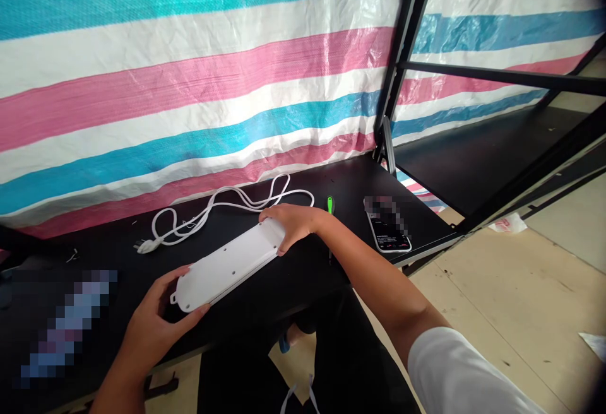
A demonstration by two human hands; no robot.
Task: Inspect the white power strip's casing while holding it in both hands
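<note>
We grip a white power strip (pixel 227 269) by both ends, face left bare | left hand (pixel 156 319): fingers curled beneath, 7 o'clock | right hand (pixel 291 224): fingers wrapped over, 2 o'clock

At twelve o'clock hangs a striped plastic tarpaulin (pixel 189 73), behind the black table (pixel 293 281). On this table are a green-handled screwdriver (pixel 330 204), a smartphone (pixel 388 228) at three o'clock, and a blurred object (pixel 66 325) at eight o'clock. A black metal frame (pixel 402 54) stands at two o'clock.
</note>
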